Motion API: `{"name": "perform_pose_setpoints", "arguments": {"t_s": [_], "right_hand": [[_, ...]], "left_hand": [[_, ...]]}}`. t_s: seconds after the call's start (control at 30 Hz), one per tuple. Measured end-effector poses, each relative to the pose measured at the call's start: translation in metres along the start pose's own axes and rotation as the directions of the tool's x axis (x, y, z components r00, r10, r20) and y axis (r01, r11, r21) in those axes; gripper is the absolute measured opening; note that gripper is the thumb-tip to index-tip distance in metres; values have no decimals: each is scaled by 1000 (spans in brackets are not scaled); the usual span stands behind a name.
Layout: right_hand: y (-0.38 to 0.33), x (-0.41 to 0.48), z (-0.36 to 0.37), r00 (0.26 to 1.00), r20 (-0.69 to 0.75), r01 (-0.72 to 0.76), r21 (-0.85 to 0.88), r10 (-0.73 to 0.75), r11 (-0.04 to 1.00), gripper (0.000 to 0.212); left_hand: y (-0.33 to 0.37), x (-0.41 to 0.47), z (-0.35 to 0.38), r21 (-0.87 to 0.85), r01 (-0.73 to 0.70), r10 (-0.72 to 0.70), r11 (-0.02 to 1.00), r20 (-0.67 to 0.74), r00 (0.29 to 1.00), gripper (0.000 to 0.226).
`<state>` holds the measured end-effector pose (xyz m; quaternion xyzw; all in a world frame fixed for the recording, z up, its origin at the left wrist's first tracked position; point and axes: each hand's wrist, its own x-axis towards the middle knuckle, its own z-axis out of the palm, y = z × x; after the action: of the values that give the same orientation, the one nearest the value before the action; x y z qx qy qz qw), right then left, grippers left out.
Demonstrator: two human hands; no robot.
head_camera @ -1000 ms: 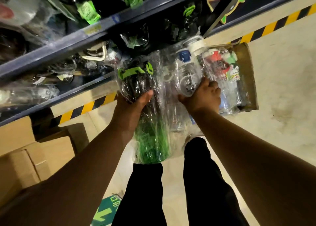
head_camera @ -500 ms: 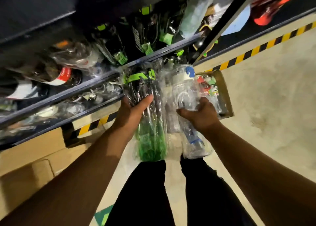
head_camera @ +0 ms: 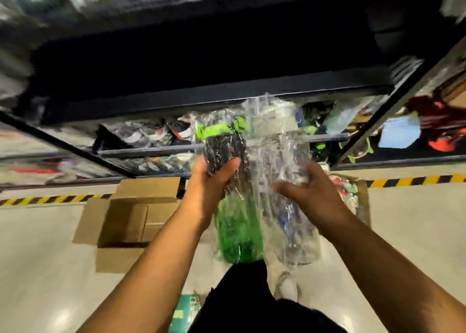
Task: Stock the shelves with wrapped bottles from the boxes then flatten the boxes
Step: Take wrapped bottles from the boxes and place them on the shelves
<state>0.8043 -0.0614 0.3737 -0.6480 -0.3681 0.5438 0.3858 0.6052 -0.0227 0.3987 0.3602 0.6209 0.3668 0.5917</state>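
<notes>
While motion blur smears everything, the shelf (head_camera: 201,98) shows only as dark bars and crinkled glints. My left grip (head_camera: 211,183) is clamped round the green bottle (head_camera: 237,231), black-topped and wrapped in glossy film. My right grip (head_camera: 310,194) curls round the clear bottle (head_camera: 285,151) touching it. Both bottles hang before the shelf's front edge. An open brown cardboard box (head_camera: 126,221) lies on the floor.

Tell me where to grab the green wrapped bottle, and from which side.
Take the green bottle round its dark upper body, below the lid strap, coming from its left, as the left hand does. It stands roughly cap-up, its barrel is round and even there, and the clear bottle crowds its right side.
</notes>
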Motion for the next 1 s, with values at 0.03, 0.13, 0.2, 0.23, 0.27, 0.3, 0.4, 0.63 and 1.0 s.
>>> {"name": "perform_pose_setpoints", "arguments": {"t_s": [0.03, 0.13, 0.2, 0.23, 0.27, 0.3, 0.4, 0.63, 1.0], "right_hand": [[-13, -10, 5, 998, 36, 47, -24, -46, 999, 49], [-53, -34, 20, 978, 110, 179, -20, -176, 984, 40], [-77, -49, 32, 961, 153, 236, -8, -232, 972, 42], [-87, -55, 38, 950, 165, 271, -17, -265, 962, 47], [-96, -59, 46, 939, 179, 303, -22, -294, 953, 52], [-107, -64, 54, 935, 193, 308, -15, -299, 951, 57], [-141, -77, 81, 916, 250, 307, 63, -313, 950, 53], [-206, -106, 163, 839, 351, 411, 92, -415, 907, 49], [-245, -106, 349, 817, 363, 487, -19, -448, 873, 47]], "left_hand": [[7, -13, -7, -16, -36, 36, 999, -28, 999, 79], [29, -46, -30, -25, -116, 113, 993, -115, 987, 83], [48, -68, -48, -33, -193, 186, 981, -158, 970, 86], [58, -78, -57, -37, -232, 222, 972, -174, 959, 69], [68, -87, -67, -30, -266, 256, 964, -188, 948, 54], [78, -95, -78, -7, -277, 268, 961, -223, 937, 54], [105, -119, -112, 35, -339, 335, 940, -281, 899, 94], [155, -155, -205, 71, -452, 445, 889, -365, 818, 114], [177, -108, -410, 29, -469, 438, 883, -412, 799, 112]]}}
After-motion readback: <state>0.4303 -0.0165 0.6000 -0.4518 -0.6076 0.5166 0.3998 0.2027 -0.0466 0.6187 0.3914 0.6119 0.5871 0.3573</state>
